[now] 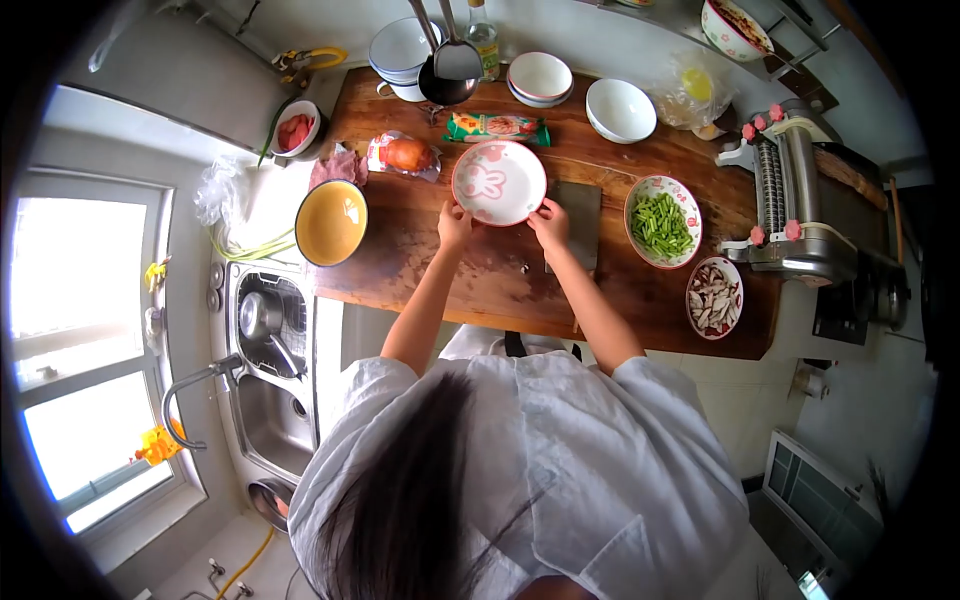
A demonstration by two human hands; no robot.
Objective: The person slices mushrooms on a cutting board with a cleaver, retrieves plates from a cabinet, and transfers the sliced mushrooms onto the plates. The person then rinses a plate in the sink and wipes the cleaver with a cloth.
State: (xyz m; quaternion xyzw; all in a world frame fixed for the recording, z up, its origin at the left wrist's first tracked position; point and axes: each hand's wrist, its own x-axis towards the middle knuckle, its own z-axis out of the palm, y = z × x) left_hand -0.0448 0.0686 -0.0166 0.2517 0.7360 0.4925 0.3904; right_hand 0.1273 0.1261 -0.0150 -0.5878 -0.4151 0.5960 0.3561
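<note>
A white plate point(515, 205) with a pink rim and a pink rabbit pattern is held between my two hands over the wooden counter. My left hand point(455, 226) grips its lower left edge, while my right hand point(549, 225) has hold of the lower right edge. Just behind the plate lies a green and orange food packet point(497, 128). To the left are a wrapped orange-brown sausage point(408, 155) and a yellow bowl point(331, 224). A dark flat board or knife blade point(577, 220) lies beside my right hand, partly covered.
On the right stand a bowl of chopped green vegetables point(661, 224), a bowl of sliced mushrooms point(714, 298) and a metal roller machine point(790, 190). White bowls point(620, 110) line the back. Ladles point(448, 75) hang above. A double sink point(272, 400) is at left.
</note>
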